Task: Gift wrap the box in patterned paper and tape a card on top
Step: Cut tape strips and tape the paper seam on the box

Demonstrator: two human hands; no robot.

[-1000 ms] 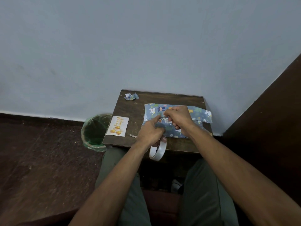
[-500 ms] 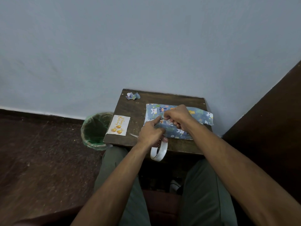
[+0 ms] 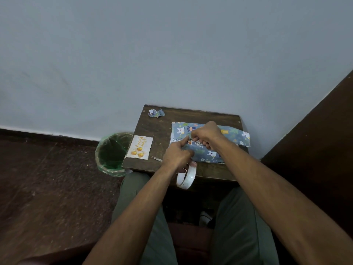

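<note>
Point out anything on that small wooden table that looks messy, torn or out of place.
A crumpled scrap of blue patterned paper lies loose at the dark wooden table's far left corner. The blue patterned wrapping paper on the box ends in a ragged, notched right edge. The white tape roll dangles past the near edge.

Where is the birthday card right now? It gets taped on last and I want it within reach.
In the head view the birthday card lies flat at the table's front-left corner, beside the green-lined bin and left of the left hand.
</note>
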